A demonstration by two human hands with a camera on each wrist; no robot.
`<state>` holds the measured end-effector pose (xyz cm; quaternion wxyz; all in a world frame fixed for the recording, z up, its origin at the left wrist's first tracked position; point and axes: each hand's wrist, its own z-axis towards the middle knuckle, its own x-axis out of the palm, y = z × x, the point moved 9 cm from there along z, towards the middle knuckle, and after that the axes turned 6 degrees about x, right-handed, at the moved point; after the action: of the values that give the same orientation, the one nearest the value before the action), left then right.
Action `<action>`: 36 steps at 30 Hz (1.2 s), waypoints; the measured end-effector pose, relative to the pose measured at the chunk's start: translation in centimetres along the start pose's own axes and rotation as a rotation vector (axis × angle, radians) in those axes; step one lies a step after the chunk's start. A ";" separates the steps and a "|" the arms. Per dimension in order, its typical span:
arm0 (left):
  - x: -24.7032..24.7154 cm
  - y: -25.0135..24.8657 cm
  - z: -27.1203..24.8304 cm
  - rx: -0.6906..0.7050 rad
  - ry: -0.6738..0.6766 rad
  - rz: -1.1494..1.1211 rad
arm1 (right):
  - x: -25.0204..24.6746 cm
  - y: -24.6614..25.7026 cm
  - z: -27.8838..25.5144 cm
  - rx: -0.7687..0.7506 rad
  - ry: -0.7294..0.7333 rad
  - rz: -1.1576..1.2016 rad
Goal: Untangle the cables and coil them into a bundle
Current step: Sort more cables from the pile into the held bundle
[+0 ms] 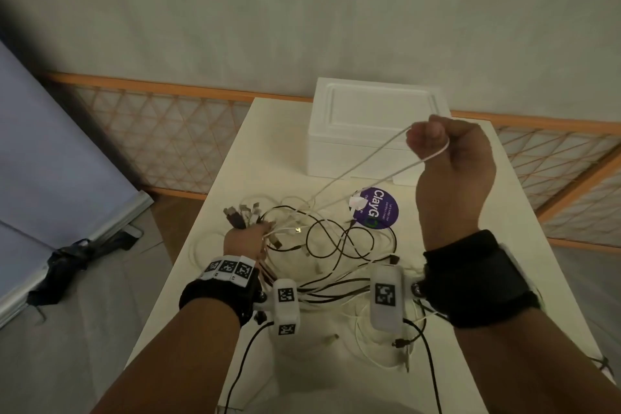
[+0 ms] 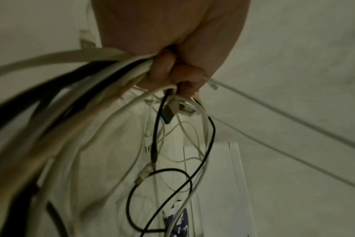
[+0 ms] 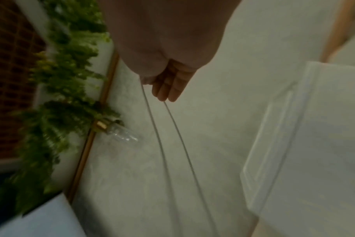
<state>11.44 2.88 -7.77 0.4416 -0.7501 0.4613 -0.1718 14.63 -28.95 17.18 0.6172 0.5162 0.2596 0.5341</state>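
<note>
Head view, left hand: The left hand point(image 1: 245, 240), at about 8 o'clock on the white table point(image 1: 235, 158), is closed around a bunch of cable ends, with plugs point(image 1: 242, 212) fanning out above the fist toward 11 o'clock.
Head view, right hand: The right hand point(image 1: 453, 158) is raised above the table at about 2 o'clock, fist closed on a loop of thin white cable point(image 1: 356, 168) that runs in 2 taut strands down toward the pile.
Head view, cables: A tangle of black and white cables point(image 1: 339, 245) lies at the table's centre and trails toward 6 o'clock under both wrist cameras.
Head view, surroundings: A white foam box point(image 1: 369, 124) stands at 12 o'clock on the table; a round purple sticker point(image 1: 378, 208) lies just in front of it, beside the tangle. A wooden lattice screen point(image 1: 161, 131) runs behind the table.
Left wrist view: The left hand's point(image 2: 172, 48) curled fingers point(image 2: 162, 69) grip several thick white and black cables point(image 2: 71, 80) sweeping off toward 8 o'clock; more loops and plugs hang below at 6 o'clock. 2 thin strands point(image 2: 294, 128) cross toward 4 o'clock.
Right wrist view: The right hand point(image 3: 168, 56) holds the thin cable point(image 3: 158, 136) at its fingers point(image 3: 170, 86); whether it is pinched or hooked is blurred. 2 strands fall toward 6 o'clock. The foam box point(image 3: 304, 152) sits at 3 o'clock, green foliage point(image 3: 57, 96) at 9 o'clock.
</note>
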 end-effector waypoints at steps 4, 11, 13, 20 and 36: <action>-0.2 0.1 0.4 0.025 -0.002 0.057 | 0.1 4.4 -0.8 -0.418 0.033 -0.319; -1.1 -0.4 -0.4 0.053 -0.047 -0.256 | -0.2 -0.9 -0.3 0.278 0.193 -0.110; -2.3 0.7 -0.4 -0.047 -0.088 -0.445 | -1.8 -0.4 0.6 0.045 0.159 -0.565; -1.3 0.7 -2.5 -0.083 0.199 -0.813 | -3.5 -1.6 1.0 0.022 0.319 -1.052; 8.1 1.6 -4.4 0.023 0.249 0.121 | -8.5 6.4 -0.3 0.037 0.041 0.149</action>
<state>11.80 -6.43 -7.90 0.3991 -0.6887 0.5548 -0.2421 9.34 -37.35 20.96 0.5603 0.5344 0.2429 0.5843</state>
